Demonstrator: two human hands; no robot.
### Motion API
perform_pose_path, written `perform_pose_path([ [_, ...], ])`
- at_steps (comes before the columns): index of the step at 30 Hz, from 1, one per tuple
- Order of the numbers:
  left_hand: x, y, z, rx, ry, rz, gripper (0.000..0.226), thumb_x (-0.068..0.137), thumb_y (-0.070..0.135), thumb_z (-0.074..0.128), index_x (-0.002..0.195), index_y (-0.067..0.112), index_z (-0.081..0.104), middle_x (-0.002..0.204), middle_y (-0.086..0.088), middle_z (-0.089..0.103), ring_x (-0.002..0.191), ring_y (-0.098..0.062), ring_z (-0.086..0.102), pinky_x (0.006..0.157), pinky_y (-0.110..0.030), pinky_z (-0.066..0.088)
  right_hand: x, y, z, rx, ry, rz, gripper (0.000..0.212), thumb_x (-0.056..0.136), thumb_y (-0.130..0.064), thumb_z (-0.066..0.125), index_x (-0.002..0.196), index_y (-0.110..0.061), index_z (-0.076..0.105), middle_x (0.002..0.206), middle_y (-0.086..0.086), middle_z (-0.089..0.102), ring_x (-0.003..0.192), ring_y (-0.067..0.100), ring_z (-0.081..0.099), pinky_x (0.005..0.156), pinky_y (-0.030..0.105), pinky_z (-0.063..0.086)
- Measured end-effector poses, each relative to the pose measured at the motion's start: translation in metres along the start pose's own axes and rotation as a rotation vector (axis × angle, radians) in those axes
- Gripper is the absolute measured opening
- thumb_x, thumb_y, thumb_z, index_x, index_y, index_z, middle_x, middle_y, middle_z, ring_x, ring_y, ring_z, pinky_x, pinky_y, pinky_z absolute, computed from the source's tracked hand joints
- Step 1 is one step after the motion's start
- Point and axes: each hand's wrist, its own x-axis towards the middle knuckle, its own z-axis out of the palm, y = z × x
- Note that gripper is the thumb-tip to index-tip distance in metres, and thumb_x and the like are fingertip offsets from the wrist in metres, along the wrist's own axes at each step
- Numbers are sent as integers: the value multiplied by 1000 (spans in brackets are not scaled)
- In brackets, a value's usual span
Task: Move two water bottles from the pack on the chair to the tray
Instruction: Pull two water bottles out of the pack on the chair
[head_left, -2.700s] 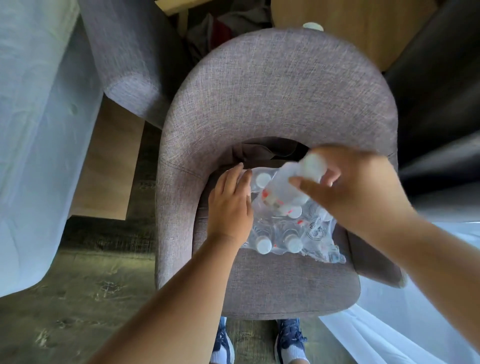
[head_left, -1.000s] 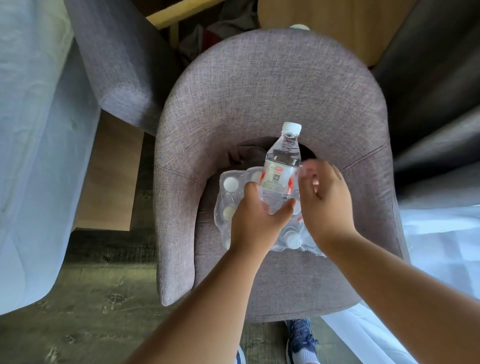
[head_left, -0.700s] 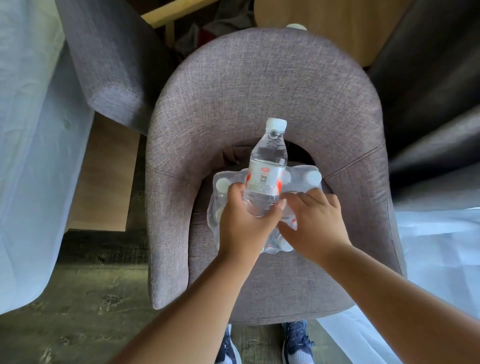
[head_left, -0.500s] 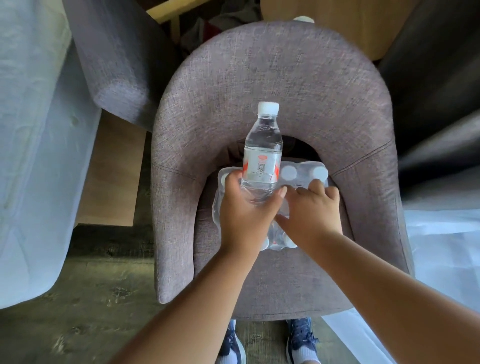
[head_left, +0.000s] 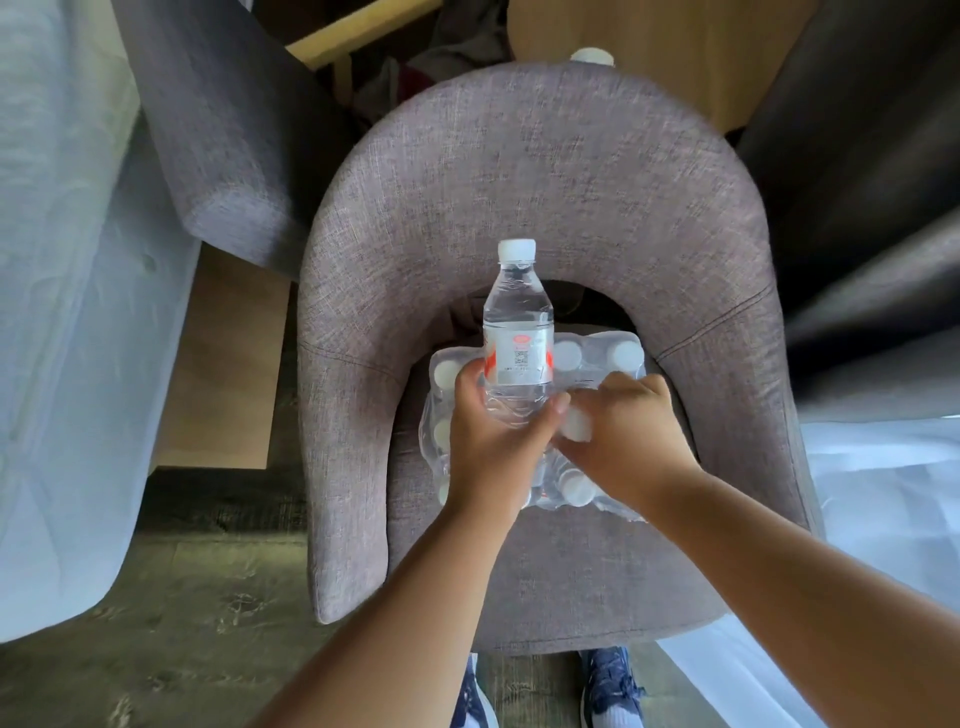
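Head view, looking down. Grey fabric chair (head_left: 545, 171) with a curved back fills the centre; a shrink-wrapped pack (head_left: 597, 358) of white-capped bottles sits on its seat. Left hand (head_left: 498, 441) is wrapped around the lower body of a bottle (head_left: 517, 332), holding it upright above the pack, white cap on top, red-and-white label facing the camera. Right hand (head_left: 623, 436) reaches into the pack just beside the left, fingers curled around a second bottle's white cap (head_left: 576, 426); how firm the grip is cannot be told. The two hands touch at the thumbs. Tray not in view. A second grey chair (head_left: 218, 130) stands at upper left, pale sheeting (head_left: 67, 260) along the left edge and at lower right. Blue shoes (head_left: 608, 691) show below the seat on a dark floor (head_left: 182, 597).
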Motion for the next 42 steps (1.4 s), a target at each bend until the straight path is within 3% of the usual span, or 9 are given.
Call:
perform_pose_path([
  [6,4,-3,-8,-54,-68,-18,65,84,29,86,139,35,52,122,11,73,112,-4,71,98,-29,55,-20,9,-64,163,25,-19,50,66,-43,92,109,-20,83,91,9,81,75,29,77,68,31,58],
  [13,6,-7,-4,-80,-63,32,62,85,22,86,138,25,54,123,2,74,116,-13,71,101,-33,54,8,1,-151,428,59,63,44,66,-57,78,60,-16,66,49,-3,50,47,14,42,50,29,38],
  [16,3,-3,-3,-83,-33,36,59,86,22,85,136,31,55,122,11,73,112,0,69,91,-14,52,45,6,-150,690,19,163,59,72,-50,86,66,5,64,54,8,44,51,9,36,55,30,31],
  [19,0,-1,-4,-61,-53,25,59,84,23,85,128,46,53,121,19,72,113,5,68,88,-10,51,74,10,-121,944,-5,276,37,75,-40,90,76,-5,79,70,6,79,64,9,68,67,28,52],
  [24,2,-4,-2,-67,-56,-6,66,79,12,90,127,42,55,115,16,75,106,2,72,76,-7,54,89,13,-74,1155,72,500,53,71,-61,84,79,-9,83,90,26,79,81,45,75,87,61,60],
  [29,3,-6,0,-51,-62,7,68,77,12,92,125,44,55,111,14,77,102,-1,74,76,-9,56,74,-8,-67,1137,229,560,58,85,-68,66,75,-12,75,75,8,75,63,22,63,70,34,53],
  [34,4,-8,1,-37,-73,20,76,71,27,94,135,34,55,119,7,76,110,-12,74,98,-43,60,32,-20,-28,890,236,644,86,68,-97,48,122,-30,59,112,-7,70,114,24,65,102,53,50],
  [38,1,-3,1,-22,-73,28,71,71,34,95,128,48,55,119,14,75,108,-3,73,91,-26,61,-8,-4,5,749,172,345,88,78,-89,52,143,-31,50,132,-6,65,127,23,60,104,55,48],
  [42,-1,-5,3,-34,-55,34,77,69,34,96,133,42,53,121,13,75,110,-4,73,93,-31,61,-18,6,7,962,108,309,71,86,-71,65,147,-39,50,146,-8,56,142,27,48,113,59,41],
])
